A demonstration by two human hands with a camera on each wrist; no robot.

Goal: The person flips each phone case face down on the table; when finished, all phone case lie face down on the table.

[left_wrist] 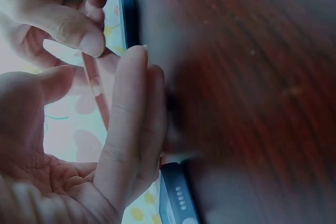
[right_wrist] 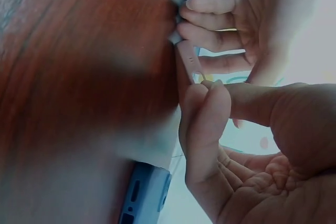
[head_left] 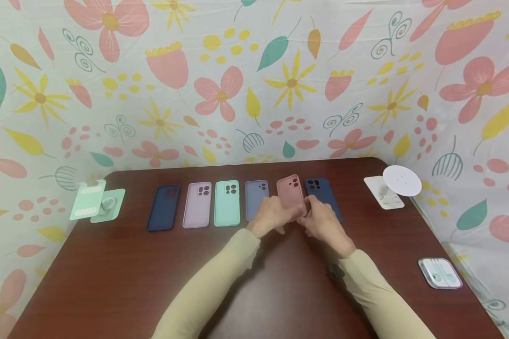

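Observation:
A pink phone case (head_left: 289, 190) is gripped at its lower end by both hands in the head view, between a grey-blue phone case (head_left: 254, 190) and a dark blue phone case (head_left: 325, 193). The left hand (head_left: 273, 216) pinches its lower left part, thumb on the near face and long fingers behind, as the left wrist view shows. At the lower right corner, the right hand (head_left: 322, 223) pinches it between thumb and index finger (right_wrist: 210, 116). The fingers hide the case's bottom edge. In the right wrist view, the case's edge with small holes shows above the right fingertips.
Left of these lie a mint phone case (head_left: 226, 207), a lilac one (head_left: 196, 207) and another dark blue one (head_left: 163, 209). A mint stand (head_left: 89, 202) stands at the left edge, a white round-topped stand (head_left: 400, 181) at the back right. Boxed earphones (head_left: 440, 273) lie near the right edge.

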